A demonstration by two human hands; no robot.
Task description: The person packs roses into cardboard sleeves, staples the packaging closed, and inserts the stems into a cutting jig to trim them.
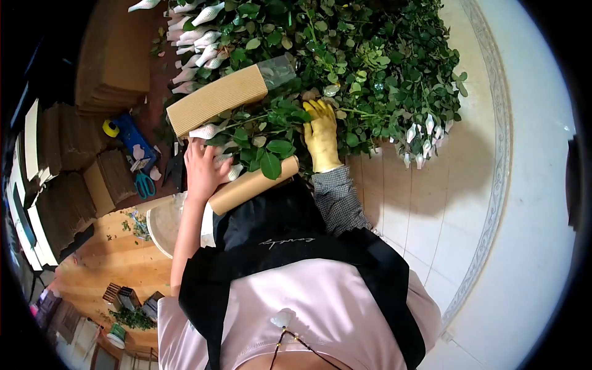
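Observation:
My bare left hand (205, 165) has its fingers bent around the netted heads of roses lying in a corrugated cardboard wrap. One white-netted rose head (206, 131) shows just above its fingertips. My right hand (321, 132), in a yellow glove, curls over the rose stems (287, 117) at the other end of the bunch; leaves partly hide its grip. The wrap's far flap (216, 102) stands up behind the roses, with a clear plastic strip at its end. Its near edge (253, 185) curls up against my black apron.
A large heap of leafy roses (370, 55) covers the table's far side, with netted heads (200, 40) at left. Teal scissors (145, 184), a blue tool (134, 139) and a yellow tape measure (111, 128) lie at left, beside cardboard stacks (68, 197). A tiled wall edge curves along the right.

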